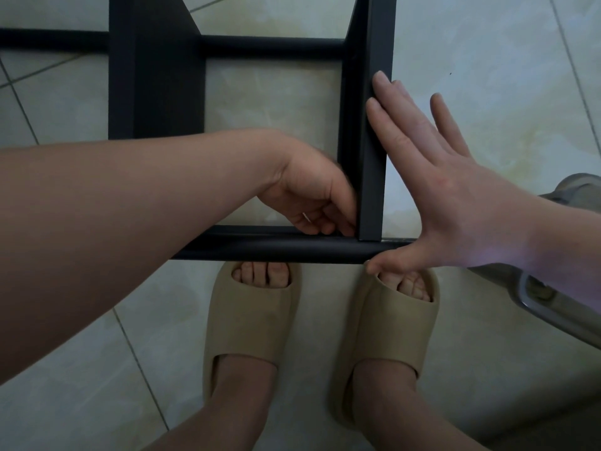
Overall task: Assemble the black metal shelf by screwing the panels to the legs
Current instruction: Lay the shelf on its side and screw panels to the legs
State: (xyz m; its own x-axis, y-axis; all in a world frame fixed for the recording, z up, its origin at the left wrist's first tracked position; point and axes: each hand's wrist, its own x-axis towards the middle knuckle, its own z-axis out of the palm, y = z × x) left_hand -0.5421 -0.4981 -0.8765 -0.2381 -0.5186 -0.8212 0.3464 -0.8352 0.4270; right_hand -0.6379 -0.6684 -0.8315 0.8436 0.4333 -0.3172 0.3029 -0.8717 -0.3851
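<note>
**Both hands at the corner of the black metal shelf [349, 109]**

Nearest the camera, two feet in beige slippers [250, 323] stand on the tiled floor [97, 369], just short of the near leg [276, 248], a round black bar that runs crosswise. Above the right slipper, the right panel [370, 190] meets this near leg at a corner. The left hand [312, 196] is tucked into the inside of that corner with its fingers curled against the panel; a thin pale sliver shows among them, and I cannot tell whether they pinch anything. The right hand [455, 190] lies wide and flat on the outside, fingertips pressed on the panel's outer face, thumb on the near leg. A grey object [553, 297] sits right of the corner. Beyond the near leg stand the left panel [156, 76] and the far leg [273, 47].
</note>
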